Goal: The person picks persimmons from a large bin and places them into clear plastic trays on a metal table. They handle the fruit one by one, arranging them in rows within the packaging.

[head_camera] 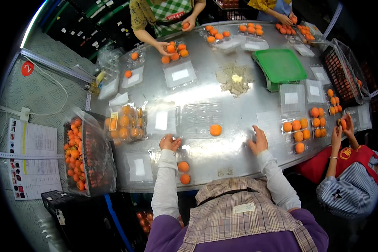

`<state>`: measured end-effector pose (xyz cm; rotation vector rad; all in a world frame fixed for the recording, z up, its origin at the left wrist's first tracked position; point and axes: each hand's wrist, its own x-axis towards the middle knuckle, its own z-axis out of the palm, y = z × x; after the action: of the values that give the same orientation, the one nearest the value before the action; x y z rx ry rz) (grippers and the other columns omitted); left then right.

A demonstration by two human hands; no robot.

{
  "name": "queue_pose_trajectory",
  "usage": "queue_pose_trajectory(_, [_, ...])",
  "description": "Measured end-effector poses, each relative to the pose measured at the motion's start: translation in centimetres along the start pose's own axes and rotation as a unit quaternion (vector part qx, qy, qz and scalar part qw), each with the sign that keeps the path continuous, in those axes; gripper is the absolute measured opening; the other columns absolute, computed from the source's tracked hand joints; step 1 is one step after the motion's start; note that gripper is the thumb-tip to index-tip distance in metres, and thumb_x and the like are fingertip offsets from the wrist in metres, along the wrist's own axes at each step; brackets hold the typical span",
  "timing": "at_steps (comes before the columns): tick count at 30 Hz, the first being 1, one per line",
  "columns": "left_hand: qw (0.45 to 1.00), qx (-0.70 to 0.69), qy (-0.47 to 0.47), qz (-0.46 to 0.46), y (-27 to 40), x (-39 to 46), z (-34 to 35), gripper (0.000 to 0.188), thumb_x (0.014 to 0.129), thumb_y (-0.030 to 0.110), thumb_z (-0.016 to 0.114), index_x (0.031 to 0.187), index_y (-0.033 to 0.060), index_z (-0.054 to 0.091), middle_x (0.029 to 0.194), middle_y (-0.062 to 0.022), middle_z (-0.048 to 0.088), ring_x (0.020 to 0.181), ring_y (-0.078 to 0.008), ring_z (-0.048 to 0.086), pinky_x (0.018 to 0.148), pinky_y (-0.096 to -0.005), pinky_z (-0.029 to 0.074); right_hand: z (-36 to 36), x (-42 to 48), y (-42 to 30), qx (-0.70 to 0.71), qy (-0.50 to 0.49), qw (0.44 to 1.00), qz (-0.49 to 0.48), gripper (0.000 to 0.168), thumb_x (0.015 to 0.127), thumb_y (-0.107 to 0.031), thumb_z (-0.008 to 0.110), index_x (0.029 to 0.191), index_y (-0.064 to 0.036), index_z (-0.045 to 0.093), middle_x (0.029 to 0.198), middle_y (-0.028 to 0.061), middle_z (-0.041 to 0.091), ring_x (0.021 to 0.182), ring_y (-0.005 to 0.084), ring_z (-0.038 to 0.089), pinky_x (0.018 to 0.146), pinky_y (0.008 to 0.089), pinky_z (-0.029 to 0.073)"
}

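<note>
My left hand [170, 143] is palm down near the table's front edge, its fingers partly curled at the near-left corner of a clear plastic clamshell [195, 118]. Whether it grips the plastic cannot be made out. One orange persimmon [215, 130] sits at the clamshell's near-right corner. My right hand [259, 140] is held over bare steel to the right, thumb and fingers apart, with nothing in it. Two persimmons [184, 172] lie in a clear tray beside my left forearm. A lid with a white label [161, 120] lies left of the clamshell.
Filled persimmon packs [124, 123] stand at left, near a lined crate of persimmons [75, 154]. A green plastic tray [282, 64] stands right of a wet patch [236, 78] on the steel table [204, 85]. Co-workers' hands [343, 124] handle persimmons at right and across the table.
</note>
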<state>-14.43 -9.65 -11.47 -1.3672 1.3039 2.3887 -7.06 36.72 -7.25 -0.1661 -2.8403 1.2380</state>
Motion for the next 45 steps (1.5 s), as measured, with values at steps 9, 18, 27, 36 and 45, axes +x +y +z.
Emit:
queue_pose_trajectory(9, [0.963,-0.120,0.114,0.214,-1.6,-3.6,0.9,0.054,0.097,0.013,0.063,0.144,0.0088,0.037,0.114,-0.0118,0.058,0.083,-0.0264,0.064,0.069,-0.0374,0.055,-1.8,-10.4,2.3,-0.158,0.057,0.985,0.033,0.056,0.081,-0.021,0.068,0.135,-0.013,0.056,0.129,0.0125,0.057,0.117,0.0361,0.054,0.099,0.0481,0.041])
queue_pose_trajectory(18, [0.481,0.547,-0.549,0.409,-22.7,-19.3,9.7,0.052,0.092,0.028,0.069,0.139,0.0122,0.058,0.147,-0.0200,0.049,0.137,-0.0405,0.045,0.113,-0.0484,0.038,-1.4,-11.2,0.8,-0.191,0.119,0.974,0.006,0.033,0.082,-0.015,0.062,0.116,-0.014,0.063,0.115,0.0094,0.058,0.105,0.0324,0.056,0.090,0.0462,0.043])
queue_pose_trajectory(27, [0.449,0.618,-0.535,0.361,-23.2,-20.1,10.3,0.046,0.085,0.028,0.072,0.129,0.0136,0.067,0.151,-0.0105,0.049,0.138,-0.0368,0.043,0.112,-0.0491,0.038,-1.9,-11.5,1.1,-0.188,0.104,0.977,0.006,0.036,0.081,-0.016,0.065,0.117,-0.015,0.063,0.114,0.0081,0.059,0.105,0.0301,0.057,0.088,0.0445,0.044])
queue_pose_trajectory(36, [0.462,0.706,-0.466,0.267,-25.6,-25.1,12.4,0.045,0.081,0.040,0.078,0.114,0.0113,0.070,0.131,-0.0208,0.059,0.110,-0.0389,0.060,0.091,-0.0481,0.051,-2.5,-12.2,2.6,-0.107,0.068,0.992,0.002,0.034,0.086,-0.024,0.067,0.119,-0.015,0.065,0.110,0.0096,0.065,0.100,0.0302,0.063,0.087,0.0452,0.048])
queue_pose_trajectory(45, [0.321,0.638,-0.698,-0.038,-34.1,-35.3,12.2,0.057,0.103,0.044,0.055,0.144,0.0043,0.054,0.151,-0.0195,0.049,0.143,-0.0327,0.042,0.119,-0.0405,0.032,-10.3,-32.7,13.1,0.380,-0.084,0.910,0.144,0.044,0.101,-0.035,0.064,0.134,-0.007,0.062,0.124,0.0092,0.069,0.112,0.0196,0.065,0.097,0.0335,0.052])
